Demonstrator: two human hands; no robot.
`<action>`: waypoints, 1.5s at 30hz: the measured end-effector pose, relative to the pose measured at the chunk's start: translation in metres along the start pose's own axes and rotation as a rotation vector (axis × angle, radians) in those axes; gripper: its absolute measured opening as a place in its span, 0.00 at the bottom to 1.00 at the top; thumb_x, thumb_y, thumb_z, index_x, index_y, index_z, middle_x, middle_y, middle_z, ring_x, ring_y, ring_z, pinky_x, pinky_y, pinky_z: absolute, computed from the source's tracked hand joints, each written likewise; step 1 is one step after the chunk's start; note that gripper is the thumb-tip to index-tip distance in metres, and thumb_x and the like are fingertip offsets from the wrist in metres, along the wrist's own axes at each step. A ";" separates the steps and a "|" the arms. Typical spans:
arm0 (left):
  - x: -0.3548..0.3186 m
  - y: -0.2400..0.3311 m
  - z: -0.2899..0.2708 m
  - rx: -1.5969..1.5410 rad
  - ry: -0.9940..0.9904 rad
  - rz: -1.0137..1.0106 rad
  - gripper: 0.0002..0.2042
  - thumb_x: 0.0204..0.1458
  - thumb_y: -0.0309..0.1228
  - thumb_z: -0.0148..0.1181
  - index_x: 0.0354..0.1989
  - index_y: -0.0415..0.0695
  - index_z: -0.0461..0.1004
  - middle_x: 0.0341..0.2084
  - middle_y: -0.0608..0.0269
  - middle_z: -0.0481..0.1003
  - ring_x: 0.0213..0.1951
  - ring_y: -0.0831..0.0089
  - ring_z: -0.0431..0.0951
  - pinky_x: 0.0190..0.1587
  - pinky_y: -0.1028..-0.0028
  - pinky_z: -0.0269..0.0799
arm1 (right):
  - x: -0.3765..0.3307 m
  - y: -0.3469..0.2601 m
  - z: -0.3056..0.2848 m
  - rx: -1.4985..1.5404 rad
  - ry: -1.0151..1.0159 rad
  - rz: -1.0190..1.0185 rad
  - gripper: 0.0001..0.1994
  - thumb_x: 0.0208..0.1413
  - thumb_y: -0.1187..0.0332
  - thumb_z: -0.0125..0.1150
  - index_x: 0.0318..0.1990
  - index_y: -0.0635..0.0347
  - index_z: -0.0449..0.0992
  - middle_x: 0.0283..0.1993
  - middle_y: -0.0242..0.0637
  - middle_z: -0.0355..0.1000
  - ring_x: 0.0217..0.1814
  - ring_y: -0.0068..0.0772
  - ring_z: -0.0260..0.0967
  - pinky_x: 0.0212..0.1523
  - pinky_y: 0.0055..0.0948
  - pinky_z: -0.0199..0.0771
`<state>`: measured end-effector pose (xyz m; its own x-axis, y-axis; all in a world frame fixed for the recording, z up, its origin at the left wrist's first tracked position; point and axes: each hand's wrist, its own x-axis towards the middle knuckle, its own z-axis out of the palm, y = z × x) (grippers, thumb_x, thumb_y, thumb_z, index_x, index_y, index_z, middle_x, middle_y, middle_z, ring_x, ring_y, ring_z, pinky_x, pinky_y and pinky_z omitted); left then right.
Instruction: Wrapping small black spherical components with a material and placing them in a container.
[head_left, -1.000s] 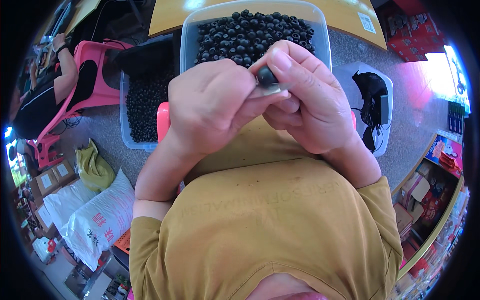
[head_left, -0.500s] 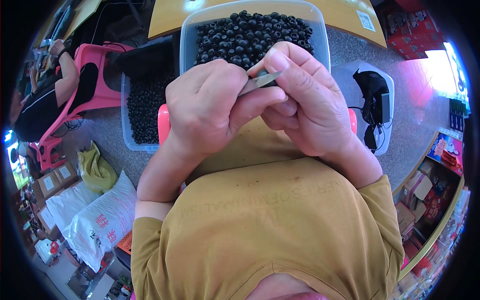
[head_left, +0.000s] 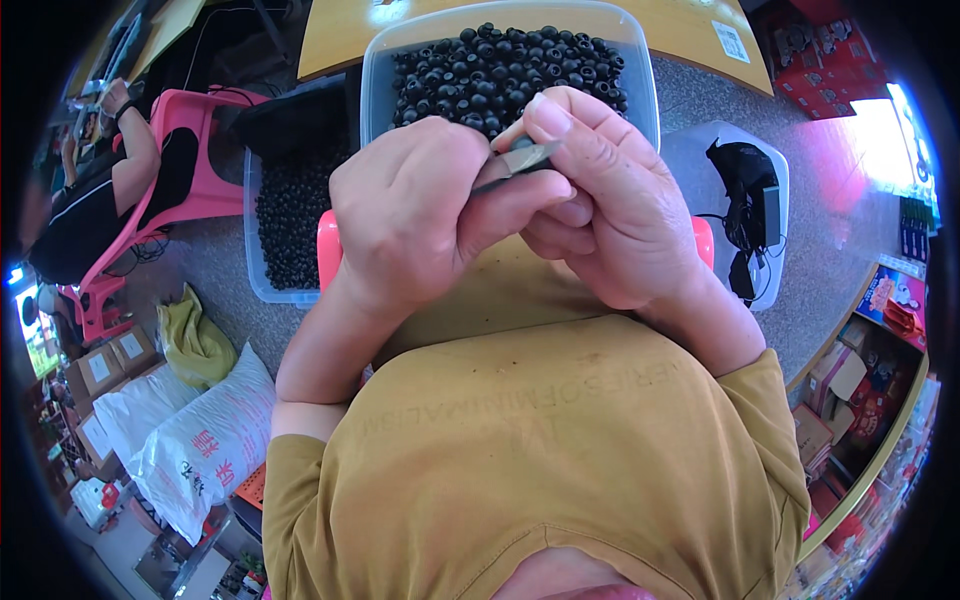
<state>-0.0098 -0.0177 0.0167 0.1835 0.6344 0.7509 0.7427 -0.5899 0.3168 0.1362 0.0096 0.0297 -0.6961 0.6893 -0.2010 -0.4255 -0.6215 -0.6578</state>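
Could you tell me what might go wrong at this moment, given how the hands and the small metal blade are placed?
The left hand and right hand are pressed together around a thin metal blade, whose tip lies close to the right thumb, so a slip could nick a finger. What the blade works on is hidden between the fingers; if it is small and round it could pop free. The clear tub of dark round pieces sits just beyond the knuckles, so a jerk might knock it.
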 end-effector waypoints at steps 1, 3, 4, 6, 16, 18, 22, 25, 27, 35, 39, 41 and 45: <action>-0.001 -0.001 0.002 0.000 0.000 0.000 0.17 0.40 0.36 0.64 0.14 0.44 0.60 0.09 0.65 0.59 0.11 0.68 0.61 0.13 0.74 0.57 | 0.000 0.001 0.001 -0.004 0.012 -0.012 0.12 0.59 0.61 0.45 0.32 0.60 0.68 0.15 0.22 0.51 0.13 0.11 0.41 0.14 0.13 0.42; -0.005 -0.004 0.007 -0.042 0.005 -0.022 0.17 0.40 0.36 0.64 0.14 0.44 0.61 0.09 0.64 0.59 0.11 0.68 0.62 0.13 0.73 0.57 | 0.003 0.001 -0.002 -0.008 0.031 -0.002 0.12 0.59 0.60 0.45 0.32 0.59 0.67 0.15 0.22 0.51 0.13 0.11 0.41 0.14 0.13 0.42; -0.006 -0.003 0.008 -0.041 0.007 -0.023 0.17 0.40 0.36 0.64 0.14 0.44 0.61 0.09 0.64 0.59 0.11 0.68 0.62 0.13 0.73 0.57 | 0.004 0.002 -0.003 -0.010 0.050 0.007 0.12 0.59 0.60 0.44 0.32 0.59 0.67 0.15 0.22 0.50 0.13 0.12 0.42 0.14 0.14 0.42; -0.007 -0.001 0.010 -0.060 -0.048 -0.033 0.15 0.40 0.34 0.65 0.15 0.43 0.63 0.09 0.64 0.60 0.11 0.68 0.62 0.13 0.73 0.57 | 0.006 0.002 -0.007 0.011 0.020 0.035 0.13 0.59 0.60 0.43 0.32 0.59 0.67 0.15 0.22 0.50 0.13 0.12 0.42 0.14 0.14 0.43; 0.000 -0.024 -0.015 -0.127 0.194 -0.161 0.07 0.46 0.22 0.60 0.21 0.35 0.68 0.12 0.63 0.65 0.14 0.79 0.64 0.18 0.82 0.60 | 0.033 -0.017 -0.038 0.115 0.053 0.029 0.12 0.59 0.64 0.40 0.39 0.63 0.66 0.32 0.35 0.62 0.26 0.23 0.58 0.16 0.16 0.56; 0.001 -0.026 -0.016 -0.115 0.204 -0.152 0.07 0.46 0.22 0.60 0.21 0.35 0.68 0.12 0.63 0.65 0.14 0.79 0.64 0.18 0.83 0.60 | 0.039 -0.020 -0.037 0.061 0.194 0.020 0.12 0.57 0.66 0.44 0.42 0.64 0.68 0.33 0.34 0.63 0.27 0.21 0.57 0.16 0.15 0.55; 0.002 -0.027 -0.016 -0.136 0.227 -0.130 0.07 0.45 0.22 0.61 0.21 0.36 0.69 0.11 0.64 0.65 0.14 0.80 0.63 0.18 0.83 0.60 | 0.056 -0.029 -0.063 -0.300 0.043 -0.013 0.11 0.56 0.66 0.47 0.41 0.63 0.70 0.29 0.28 0.64 0.24 0.14 0.55 0.17 0.14 0.54; 0.003 -0.022 -0.018 -0.124 0.170 -0.222 0.07 0.45 0.23 0.61 0.20 0.36 0.69 0.11 0.64 0.65 0.13 0.80 0.63 0.18 0.83 0.60 | 0.063 -0.033 -0.058 -1.263 0.094 -0.164 0.11 0.56 0.64 0.48 0.38 0.62 0.72 0.25 0.25 0.63 0.24 0.15 0.56 0.21 0.16 0.59; 0.003 -0.023 -0.018 -0.124 0.168 -0.219 0.08 0.44 0.23 0.61 0.20 0.37 0.69 0.11 0.64 0.65 0.13 0.79 0.62 0.17 0.83 0.59 | 0.072 -0.024 -0.067 -1.430 -0.021 -0.344 0.11 0.54 0.63 0.49 0.35 0.61 0.73 0.24 0.30 0.67 0.27 0.25 0.65 0.29 0.25 0.65; 0.002 -0.021 -0.017 -0.089 0.152 -0.204 0.09 0.44 0.24 0.62 0.19 0.38 0.68 0.10 0.65 0.62 0.12 0.80 0.60 0.16 0.82 0.57 | 0.082 -0.007 -0.059 -2.221 -0.094 -0.270 0.10 0.48 0.62 0.53 0.31 0.61 0.70 0.30 0.42 0.70 0.37 0.45 0.67 0.36 0.40 0.66; 0.002 -0.023 -0.016 -0.078 0.140 -0.194 0.09 0.43 0.24 0.63 0.19 0.38 0.68 0.09 0.65 0.62 0.12 0.79 0.59 0.16 0.82 0.56 | 0.083 -0.004 -0.064 -2.186 -0.089 -0.467 0.09 0.49 0.64 0.53 0.32 0.61 0.70 0.26 0.39 0.69 0.33 0.39 0.69 0.33 0.35 0.67; 0.001 -0.024 -0.016 -0.061 0.137 -0.185 0.09 0.43 0.24 0.63 0.19 0.39 0.68 0.09 0.65 0.62 0.12 0.79 0.59 0.15 0.82 0.56 | 0.072 -0.009 -0.051 -1.888 -0.056 -0.405 0.08 0.50 0.66 0.53 0.34 0.61 0.71 0.24 0.34 0.67 0.28 0.31 0.66 0.29 0.29 0.65; 0.001 -0.021 -0.013 -0.134 0.168 -0.187 0.09 0.44 0.25 0.63 0.19 0.38 0.68 0.09 0.65 0.62 0.12 0.79 0.58 0.15 0.82 0.56 | 0.039 -0.023 -0.024 -0.865 -0.023 -0.144 0.09 0.52 0.69 0.52 0.39 0.63 0.71 0.20 0.22 0.59 0.19 0.09 0.51 0.19 0.11 0.49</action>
<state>-0.0341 -0.0112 0.0185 -0.0665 0.6537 0.7538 0.6595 -0.5382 0.5248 0.1328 0.0597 0.0202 -0.6844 0.7262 -0.0650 0.0708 -0.0225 -0.9972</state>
